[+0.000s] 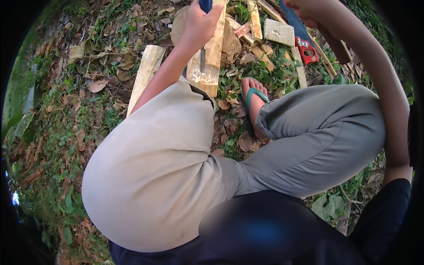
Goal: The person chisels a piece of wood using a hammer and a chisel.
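Note:
My left hand [198,22] is closed around the blue handle of a chisel [202,57]. Its metal blade points down onto a pale wooden plank [214,48], where light shavings lie at the tip. My right hand [302,9] is raised at the top edge, fingers curled around what looks like a dark brown wooden club [338,48] that runs along under the forearm. My knees in grey trousers fill the middle of the view. A foot in a teal flip-flop [254,99] rests just right of the plank.
A hand saw with a blue blade and red handle [304,47] lies at the upper right beside a pale wooden block [278,32]. Another plank [145,73] lies left of my arm. Offcuts, dry leaves and weeds cover the ground.

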Tool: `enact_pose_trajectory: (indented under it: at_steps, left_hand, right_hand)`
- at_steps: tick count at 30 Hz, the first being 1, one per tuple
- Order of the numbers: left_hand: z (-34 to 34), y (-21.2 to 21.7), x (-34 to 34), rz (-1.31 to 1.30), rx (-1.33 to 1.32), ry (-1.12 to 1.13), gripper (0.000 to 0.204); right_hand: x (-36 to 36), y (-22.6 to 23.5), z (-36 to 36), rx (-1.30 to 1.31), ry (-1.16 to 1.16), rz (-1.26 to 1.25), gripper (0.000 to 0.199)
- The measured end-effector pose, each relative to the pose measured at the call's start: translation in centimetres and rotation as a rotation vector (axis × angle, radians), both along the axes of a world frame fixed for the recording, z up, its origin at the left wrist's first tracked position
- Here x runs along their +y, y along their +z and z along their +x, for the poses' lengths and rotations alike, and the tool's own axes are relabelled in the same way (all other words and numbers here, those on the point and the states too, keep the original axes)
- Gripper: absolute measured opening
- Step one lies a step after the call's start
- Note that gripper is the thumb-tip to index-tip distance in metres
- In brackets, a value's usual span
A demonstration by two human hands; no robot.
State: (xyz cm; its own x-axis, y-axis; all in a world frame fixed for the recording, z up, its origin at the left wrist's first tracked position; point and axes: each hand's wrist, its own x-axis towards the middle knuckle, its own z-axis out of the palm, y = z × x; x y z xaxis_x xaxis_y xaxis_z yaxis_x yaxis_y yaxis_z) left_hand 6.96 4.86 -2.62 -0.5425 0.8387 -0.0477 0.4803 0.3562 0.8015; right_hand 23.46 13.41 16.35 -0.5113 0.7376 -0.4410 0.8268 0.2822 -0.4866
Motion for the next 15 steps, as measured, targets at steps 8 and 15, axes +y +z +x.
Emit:
enact_pose_trajectory:
  at_steps: [8,15]
  left_hand:
    - [0.0,-0.3,1.1,0.038,0.019,-0.010,0.039]
    - [-0.8,-4.4,1.4,0.336,-0.344,-0.114,0.031]
  right_hand:
    - [0.8,-0.8,-0.2,-0.015,-0.062,-0.002,0.047]
    - [0.3,-0.4,-0.1,-0.019,-0.043,-0.031,0.047]
